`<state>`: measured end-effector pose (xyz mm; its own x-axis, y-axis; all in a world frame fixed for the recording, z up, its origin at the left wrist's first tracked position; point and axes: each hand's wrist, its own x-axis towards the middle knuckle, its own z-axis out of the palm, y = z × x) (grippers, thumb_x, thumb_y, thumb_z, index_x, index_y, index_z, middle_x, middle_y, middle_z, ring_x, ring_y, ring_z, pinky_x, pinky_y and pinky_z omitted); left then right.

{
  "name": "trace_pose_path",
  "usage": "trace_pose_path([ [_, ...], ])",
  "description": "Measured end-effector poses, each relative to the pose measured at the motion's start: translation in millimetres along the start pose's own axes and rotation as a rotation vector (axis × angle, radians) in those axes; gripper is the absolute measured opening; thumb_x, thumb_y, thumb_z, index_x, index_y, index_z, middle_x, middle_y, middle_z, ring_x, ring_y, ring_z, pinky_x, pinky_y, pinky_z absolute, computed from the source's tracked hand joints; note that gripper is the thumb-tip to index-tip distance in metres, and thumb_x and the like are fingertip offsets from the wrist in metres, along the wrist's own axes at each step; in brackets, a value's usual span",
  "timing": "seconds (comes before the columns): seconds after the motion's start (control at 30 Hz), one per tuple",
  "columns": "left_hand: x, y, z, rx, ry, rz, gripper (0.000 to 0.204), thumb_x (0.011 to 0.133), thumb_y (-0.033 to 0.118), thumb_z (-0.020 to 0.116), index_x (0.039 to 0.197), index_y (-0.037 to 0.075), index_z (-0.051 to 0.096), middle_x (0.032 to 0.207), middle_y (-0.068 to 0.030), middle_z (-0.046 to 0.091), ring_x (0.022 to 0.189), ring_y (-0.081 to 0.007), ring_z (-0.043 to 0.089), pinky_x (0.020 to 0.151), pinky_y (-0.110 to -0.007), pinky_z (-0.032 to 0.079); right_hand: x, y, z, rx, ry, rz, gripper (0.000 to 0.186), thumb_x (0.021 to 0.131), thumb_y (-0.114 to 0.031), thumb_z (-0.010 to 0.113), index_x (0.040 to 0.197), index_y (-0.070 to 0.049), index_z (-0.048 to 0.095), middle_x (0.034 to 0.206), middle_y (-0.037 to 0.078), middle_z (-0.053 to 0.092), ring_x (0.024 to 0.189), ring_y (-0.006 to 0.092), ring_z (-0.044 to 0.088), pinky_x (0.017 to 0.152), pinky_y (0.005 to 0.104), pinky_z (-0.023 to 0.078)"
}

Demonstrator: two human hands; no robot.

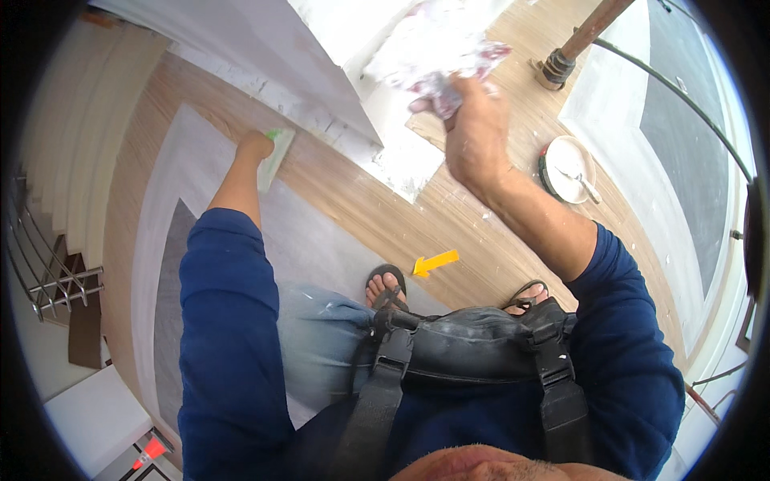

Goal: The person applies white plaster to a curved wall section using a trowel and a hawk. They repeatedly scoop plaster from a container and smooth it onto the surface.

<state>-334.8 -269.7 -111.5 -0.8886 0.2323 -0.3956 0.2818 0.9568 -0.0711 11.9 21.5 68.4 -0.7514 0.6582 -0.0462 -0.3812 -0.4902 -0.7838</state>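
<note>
So, at the far left of the frame there is a shiny metal rail. Next, in the upper left, the left hand has its fingers wrapped round a flat, pale green tool, near the bottom of a white wall. Around the middle, a foot in a black sandal stands on the floor, just beside a yellow arrow. At the top, a bit right of the middle, is a crumpled bag, messy with white paste and blurry. The fingers of the right hand are squeezing its lower end. Farther right, a round bowl of white paste sits on the floor, with a handle leaning over its rim. Above it, in the upper right, a brown pole reaches down to the floor.
</note>
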Motion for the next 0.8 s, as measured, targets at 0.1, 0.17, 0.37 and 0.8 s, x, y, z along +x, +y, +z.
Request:
trace_pose_path([
  [0.1,-1,-4,11,-0.038,-0.131,-0.085,0.033,0.079,0.010,0.060,0.104,-0.010,0.071,0.109,-0.0289,0.070,0.103,-0.0402,0.069,0.086,-0.044,0.053,-2,13,-14,-0.080,0.162,0.123,0.021,0.091,-0.007,0.050,0.099,0.010,0.059,0.088,0.017,0.066,0.075,0.0231,0.067,0.071,0.0368,0.059],
  [0.17,-6,12,7,-0.070,-0.153,-0.081,0.034,0.077,0.008,0.063,0.104,-0.011,0.070,0.110,-0.0296,0.069,0.105,-0.0392,0.068,0.088,-0.043,0.052,-11,36,-24,-0.056,0.244,0.200,0.020,0.089,-0.008,0.052,0.097,0.008,0.061,0.084,0.015,0.066,0.070,0.0216,0.066,0.064,0.0346,0.058],
  [0.37,-12,21,8,-0.030,-0.341,0.027,0.042,0.071,0.002,0.070,0.110,-0.015,0.066,0.113,-0.0301,0.067,0.104,-0.0382,0.067,0.087,-0.047,0.051,-13,67,-10,0.019,0.249,0.291,0.019,0.093,-0.006,0.050,0.102,0.009,0.057,0.089,0.017,0.065,0.079,0.0224,0.067,0.076,0.0341,0.061],
  [0.8,-15,14,7,-0.169,-0.511,-0.044,0.040,0.072,-0.007,0.066,0.112,-0.016,0.063,0.112,-0.0241,0.065,0.097,-0.0339,0.064,0.076,-0.047,0.051,-8,36,-3,0.172,0.183,0.184,0.018,0.097,-0.005,0.045,0.109,0.007,0.052,0.101,0.016,0.062,0.087,0.0225,0.065,0.079,0.0385,0.061],
])
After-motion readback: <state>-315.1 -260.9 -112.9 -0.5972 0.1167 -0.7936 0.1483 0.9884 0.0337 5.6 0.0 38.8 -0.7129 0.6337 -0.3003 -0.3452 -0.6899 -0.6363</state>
